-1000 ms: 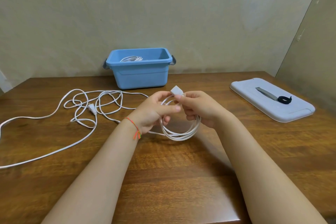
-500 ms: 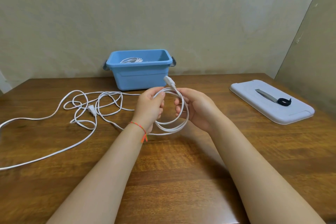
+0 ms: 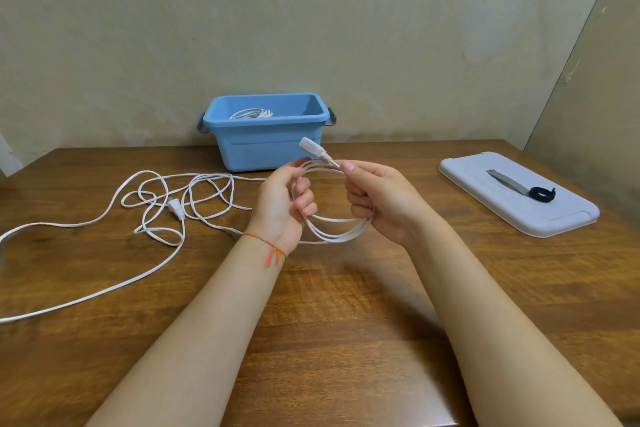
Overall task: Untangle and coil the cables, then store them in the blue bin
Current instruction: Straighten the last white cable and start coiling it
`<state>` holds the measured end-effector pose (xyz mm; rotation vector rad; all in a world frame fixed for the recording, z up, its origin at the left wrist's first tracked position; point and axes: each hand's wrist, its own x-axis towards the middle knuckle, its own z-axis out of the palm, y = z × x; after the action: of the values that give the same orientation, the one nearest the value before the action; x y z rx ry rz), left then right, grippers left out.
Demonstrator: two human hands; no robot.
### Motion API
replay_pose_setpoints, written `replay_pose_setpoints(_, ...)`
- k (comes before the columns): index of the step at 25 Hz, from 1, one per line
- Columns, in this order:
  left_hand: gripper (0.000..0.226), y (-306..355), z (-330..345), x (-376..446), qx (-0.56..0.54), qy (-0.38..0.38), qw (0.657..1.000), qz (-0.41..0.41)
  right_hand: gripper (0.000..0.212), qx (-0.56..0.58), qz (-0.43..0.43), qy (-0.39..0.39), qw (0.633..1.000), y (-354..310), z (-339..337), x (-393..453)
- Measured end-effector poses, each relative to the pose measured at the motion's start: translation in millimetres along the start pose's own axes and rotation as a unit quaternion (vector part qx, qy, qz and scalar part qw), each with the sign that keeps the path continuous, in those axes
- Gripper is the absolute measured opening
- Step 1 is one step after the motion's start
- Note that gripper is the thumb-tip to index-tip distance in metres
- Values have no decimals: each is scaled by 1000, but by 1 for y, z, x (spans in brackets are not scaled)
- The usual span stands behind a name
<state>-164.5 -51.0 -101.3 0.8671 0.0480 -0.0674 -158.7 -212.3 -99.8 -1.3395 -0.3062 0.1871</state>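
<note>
Coil (image 3: 329,218) lifted off desk (image 3: 346,305) since a second ago, wider, turned upright, just in front of blue bin (image 3: 266,146). Left hand (image 3: 284,204) grip closed on loops; right hand (image 3: 381,201) pinches plug end (image 3: 313,146). Coiling nearly done. Tangled cable (image 3: 180,198) left of bin, untouched.

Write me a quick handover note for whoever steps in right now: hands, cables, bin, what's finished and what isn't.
Left hand: closed around the left side of the coiled white cable, held above the brown wooden table.
Right hand: supports the coil's right side and pinches the cable just behind its white connector end.
Done: one coiled white cable lies in the open blue plastic bin.
Left: place the held coil in the bin; untangle, coil and store the loose white cable with plug on the table's left.
</note>
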Motion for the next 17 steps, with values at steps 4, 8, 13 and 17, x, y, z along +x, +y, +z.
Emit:
replay_pose_setpoints(4, 54, 13, -7, -6, 29, -126, 979, -155, 21, -72, 16, -21, 997, -11, -10, -6)
replay_pose_setpoints(8, 58, 15, -13, -5, 246, -212, 921, -217, 21, -163, 88, -106, 977, -16, -18, -9)
replay_pose_setpoints(13, 43, 16, -13, -5, 187, -221, 940, -181, 7, -74, 75, -44, 993, -12, -14, -5)
replay_pose_setpoints(17, 32, 11, -7, -1, -39, -194, 970, -141, 25, 131, 68, 36, 988, -4, 1, 0)
